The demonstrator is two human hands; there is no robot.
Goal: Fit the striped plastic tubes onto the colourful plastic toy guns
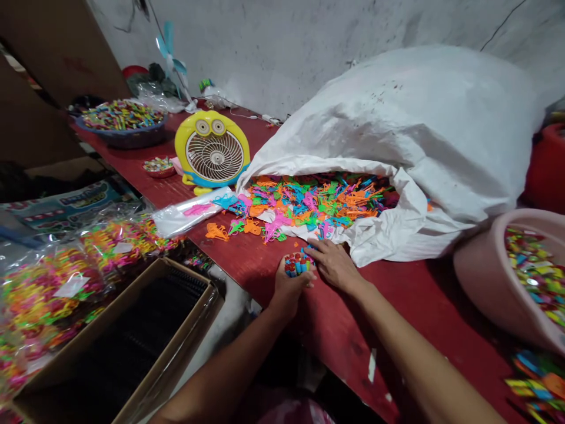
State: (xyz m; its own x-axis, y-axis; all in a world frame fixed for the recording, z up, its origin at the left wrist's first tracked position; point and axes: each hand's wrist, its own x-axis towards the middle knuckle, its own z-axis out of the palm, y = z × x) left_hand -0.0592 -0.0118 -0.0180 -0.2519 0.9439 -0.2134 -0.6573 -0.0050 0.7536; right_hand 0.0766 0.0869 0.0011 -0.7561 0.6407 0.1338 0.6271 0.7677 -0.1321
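Observation:
My left hand (pixel 288 288) is wrapped round a bundle of small coloured plastic tubes (pixel 297 265) with red ends and blue and yellow sides. Just to its right, my right hand (pixel 332 262) lies low over the red table, fingers stretched out toward the bundle and the sack's mouth. Something blue shows by its fingertips; whether they touch it is unclear. Beyond both hands, a big white woven sack (pixel 424 123) lies on its side, its mouth spilling flat plastic toy guns (pixel 326 200) in orange, green, pink and blue.
A yellow fan (pixel 216 150) stands behind clear plastic bags (pixel 192 213). At right is a pink tub (pixel 481 282) of small coloured pieces; a blue basin (pixel 128 138) of similar pieces sits far left. Below the table edge are a cardboard box (pixel 176 353) and filled bags (pixel 57 294).

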